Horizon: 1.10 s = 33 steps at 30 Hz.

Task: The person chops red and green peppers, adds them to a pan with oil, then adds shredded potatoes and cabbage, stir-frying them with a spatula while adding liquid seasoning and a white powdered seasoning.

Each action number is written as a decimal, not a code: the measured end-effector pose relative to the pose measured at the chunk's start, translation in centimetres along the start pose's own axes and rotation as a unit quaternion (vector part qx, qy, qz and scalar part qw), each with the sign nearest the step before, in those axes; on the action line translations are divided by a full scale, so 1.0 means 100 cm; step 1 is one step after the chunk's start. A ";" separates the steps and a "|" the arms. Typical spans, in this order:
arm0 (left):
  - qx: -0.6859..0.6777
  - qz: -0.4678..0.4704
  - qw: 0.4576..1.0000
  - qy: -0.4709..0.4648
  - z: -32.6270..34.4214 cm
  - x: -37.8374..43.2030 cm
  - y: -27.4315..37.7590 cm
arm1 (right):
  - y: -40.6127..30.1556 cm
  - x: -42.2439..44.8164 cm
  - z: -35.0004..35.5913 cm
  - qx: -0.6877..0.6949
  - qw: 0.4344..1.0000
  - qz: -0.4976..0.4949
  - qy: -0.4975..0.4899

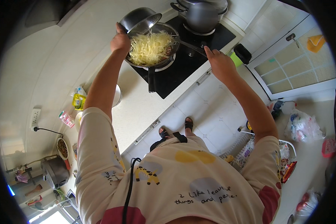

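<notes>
My left hand (120, 40) grips the rim of a metal bowl (140, 19), which is tilted over the far left side of a frying pan (175, 49). Pale yellow shreds, apparently potato (149, 47), are heaped in the pan, with some darker food showing at the right edge. My right hand (220, 62) holds the handle of a spatula (191, 47), its index finger stretched along it. The spatula's head reaches into the shreds and is partly hidden. The pan rests on the near burner of a black cooktop (168, 84), its handle (151, 79) pointing towards me.
A dark pot (202, 18) stands on the far burner, before a lidded steel pot (222, 5). Left on the counter (137, 112) are a white container (117, 95) and a yellow packet (78, 101). A green bin (235, 58) stands near the door (296, 64). A wire rack (240, 140) is at right.
</notes>
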<state>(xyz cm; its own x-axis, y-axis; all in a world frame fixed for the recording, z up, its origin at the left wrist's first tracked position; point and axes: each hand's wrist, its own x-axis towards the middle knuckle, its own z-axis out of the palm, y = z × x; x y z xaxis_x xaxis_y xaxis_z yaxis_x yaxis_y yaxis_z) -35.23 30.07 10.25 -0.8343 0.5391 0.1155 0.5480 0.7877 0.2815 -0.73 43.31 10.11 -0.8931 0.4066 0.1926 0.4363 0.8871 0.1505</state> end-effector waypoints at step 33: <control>-0.467 -0.107 0.878 -0.004 0.024 0.010 -0.057 | -0.041 0.034 0.012 0.408 0.901 0.045 0.144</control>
<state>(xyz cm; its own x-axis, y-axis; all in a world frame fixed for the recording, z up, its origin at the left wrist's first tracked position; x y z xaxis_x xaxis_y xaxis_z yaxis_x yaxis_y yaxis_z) -39.05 26.79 6.47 -0.9096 0.4136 -0.0404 0.0872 0.2851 0.9545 -5.65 41.32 8.96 -0.7416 0.5158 0.4289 0.1759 0.7665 -0.6177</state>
